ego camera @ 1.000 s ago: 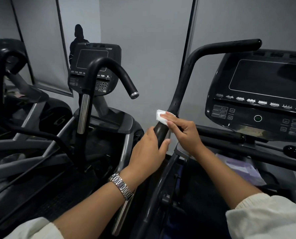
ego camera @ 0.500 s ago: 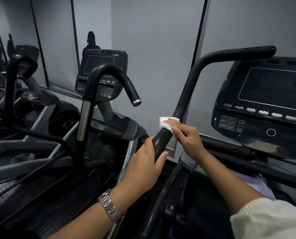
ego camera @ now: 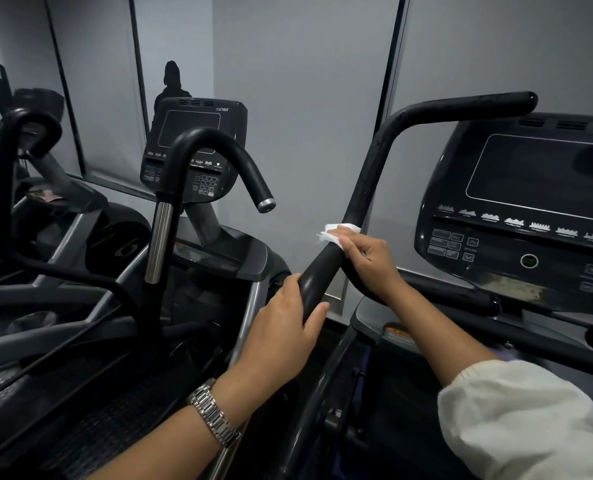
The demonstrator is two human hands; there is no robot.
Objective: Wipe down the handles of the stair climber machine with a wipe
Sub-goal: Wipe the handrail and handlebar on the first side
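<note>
Head view: right hand presses a white wipe around the stair climber's left handle, whose long axis climbs up and away before bending right. Left hand grips the same bar lower, nearer the body.

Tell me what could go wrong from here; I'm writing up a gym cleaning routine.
The wipe is small and bunched under the right hand, so it may slip or miss the handle's far side. The long upper bend looks untouched and could be skipped. The left hand grips the bare handle below, possibly re-soiling it.
</note>
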